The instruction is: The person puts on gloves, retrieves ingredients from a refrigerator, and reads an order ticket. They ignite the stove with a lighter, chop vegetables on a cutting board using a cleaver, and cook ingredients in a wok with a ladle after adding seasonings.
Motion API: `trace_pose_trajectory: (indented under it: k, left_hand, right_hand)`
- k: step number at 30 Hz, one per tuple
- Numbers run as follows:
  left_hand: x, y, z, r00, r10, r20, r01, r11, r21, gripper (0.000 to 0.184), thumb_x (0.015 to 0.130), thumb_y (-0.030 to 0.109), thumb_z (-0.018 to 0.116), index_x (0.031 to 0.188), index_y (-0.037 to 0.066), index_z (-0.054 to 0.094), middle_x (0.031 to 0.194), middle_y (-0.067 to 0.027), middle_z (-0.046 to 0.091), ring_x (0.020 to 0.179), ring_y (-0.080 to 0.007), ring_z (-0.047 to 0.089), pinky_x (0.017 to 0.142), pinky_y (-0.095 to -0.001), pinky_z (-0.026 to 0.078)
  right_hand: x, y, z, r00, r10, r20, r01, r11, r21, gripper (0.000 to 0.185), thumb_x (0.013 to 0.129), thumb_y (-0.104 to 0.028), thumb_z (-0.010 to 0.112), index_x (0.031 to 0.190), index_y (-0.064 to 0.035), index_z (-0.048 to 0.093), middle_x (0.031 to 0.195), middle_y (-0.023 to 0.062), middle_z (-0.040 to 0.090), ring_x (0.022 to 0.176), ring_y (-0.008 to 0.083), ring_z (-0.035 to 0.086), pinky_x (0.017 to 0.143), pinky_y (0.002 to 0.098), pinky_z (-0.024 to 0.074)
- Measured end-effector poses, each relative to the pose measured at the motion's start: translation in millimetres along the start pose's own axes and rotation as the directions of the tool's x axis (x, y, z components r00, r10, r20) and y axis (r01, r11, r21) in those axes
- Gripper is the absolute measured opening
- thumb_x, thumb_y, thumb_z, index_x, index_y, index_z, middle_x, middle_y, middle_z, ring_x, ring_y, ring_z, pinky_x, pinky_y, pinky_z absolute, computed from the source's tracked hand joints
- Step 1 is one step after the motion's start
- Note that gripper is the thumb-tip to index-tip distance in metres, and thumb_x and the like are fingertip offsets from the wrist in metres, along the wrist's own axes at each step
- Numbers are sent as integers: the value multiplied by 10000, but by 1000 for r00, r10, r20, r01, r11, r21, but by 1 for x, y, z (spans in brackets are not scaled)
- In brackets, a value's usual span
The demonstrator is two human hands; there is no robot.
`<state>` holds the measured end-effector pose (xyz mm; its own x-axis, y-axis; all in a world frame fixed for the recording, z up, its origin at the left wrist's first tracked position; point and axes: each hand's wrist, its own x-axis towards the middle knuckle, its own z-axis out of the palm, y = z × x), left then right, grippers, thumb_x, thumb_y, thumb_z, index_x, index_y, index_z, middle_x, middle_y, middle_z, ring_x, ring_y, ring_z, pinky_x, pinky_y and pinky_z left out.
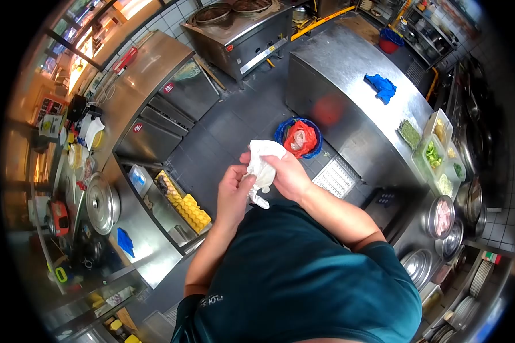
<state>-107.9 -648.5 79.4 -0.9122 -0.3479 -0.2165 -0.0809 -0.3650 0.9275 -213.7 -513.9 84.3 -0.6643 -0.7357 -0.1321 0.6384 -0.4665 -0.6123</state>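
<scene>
In front of my dark green shirt, both hands hold a crumpled white cloth. It is thin and bunched, with narrow, finger-like ends dangling at the bottom; whether it is a rag or a glove I cannot tell. My left hand pinches its left edge between thumb and curled fingers. On the other side, my right hand grips its right edge, thumb on top and the other fingers mostly hidden behind. Beyond the hands, on the floor, stands a blue-lined bin with a red bag in it.
On the right, a steel counter bears a blue cloth and trays of chopped greens. A bowl of pale meat sits nearer. To the left are a pot lid, another blue cloth and yellow egg trays. A floor drain lies ahead.
</scene>
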Motion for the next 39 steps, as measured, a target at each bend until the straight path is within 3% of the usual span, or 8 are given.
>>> trace_pose_trajectory:
  k: [7, 16, 21, 27, 29, 33, 37, 39]
  left_hand:
    - [-11, 12, 2, 994, 62, 93, -58, 997, -53, 234, 908, -126, 607, 1042, 56, 545, 965, 8, 582, 935, -88, 579, 867, -245, 472]
    - [-48, 105, 26, 822, 317, 473, -394, 917, 70, 314, 920, 78, 746, 1164, 24, 554, 1132, -118, 661, 1029, -176, 635, 924, -313, 483]
    - [-44, 117, 44, 590, 533, 606, -513, 827, -228, 682, 911, 237, 771, 1428, -5, 398, 1365, -252, 501, 1124, -304, 604, 992, -422, 490]
    - [-40, 75, 24, 824, 350, 446, -345, 934, -97, 625, 932, 153, 687, 1461, 4, 389, 1380, -221, 531, 1139, -280, 611, 969, -421, 505]
    - [-42, 59, 13, 875, 272, 401, -243, 962, -121, 602, 947, 98, 651, 1482, 13, 389, 1377, -186, 554, 1129, -257, 621, 955, -411, 517]
    - [-52, 30, -5, 951, 136, 277, -115, 989, -92, 501, 956, 63, 630, 1426, 7, 466, 1321, -171, 595, 1070, -240, 648, 912, -375, 537]
    - [-60, 21, -12, 972, 109, 207, -98, 993, -66, 425, 962, 21, 605, 1376, -4, 514, 1264, -162, 629, 1028, -227, 663, 896, -362, 544]
    - [-61, 18, -10, 977, 116, 179, -108, 993, -50, 389, 965, -8, 590, 1351, -8, 537, 1237, -156, 645, 1012, -217, 669, 886, -353, 547]
  right_hand:
    - [-16, -23, 28, 952, -304, 22, 260, 772, -580, 208, 955, -45, 674, 1150, 19, 711, 1057, 86, 758, 947, 148, 722, 836, 304, 573]
    - [-50, -116, 99, 660, -378, 650, 726, 544, -421, 259, 879, -121, 786, 1059, 54, 720, 1037, 229, 737, 962, 404, 718, 815, 447, 600]
    - [-77, -152, 150, 349, -390, 852, 921, 309, -236, 135, 949, -11, 652, 1005, 99, 708, 980, 235, 733, 853, 324, 740, 843, 440, 611]
    - [-94, -180, 177, 324, -333, 886, 922, 320, -217, 121, 957, 38, 574, 946, 88, 683, 949, 249, 728, 816, 311, 747, 868, 439, 615]
    - [-78, -162, 176, 66, -510, 858, 994, 108, -12, 144, 976, -24, 605, 992, 76, 708, 936, 196, 730, 799, 274, 734, 852, 402, 602]
    - [-83, -156, 187, -34, -595, 803, 996, 51, 79, 141, 975, -36, 620, 994, 65, 718, 915, 167, 728, 777, 256, 724, 816, 387, 600]
    - [-91, -194, 189, 126, -232, 964, 936, 349, -39, 117, 952, 38, 566, 873, 62, 649, 949, 252, 729, 833, 332, 760, 871, 457, 625]
    - [-78, -162, 194, -33, -503, 864, 977, 166, 134, 126, 970, -11, 600, 936, 62, 697, 923, 198, 726, 792, 282, 735, 818, 413, 610]
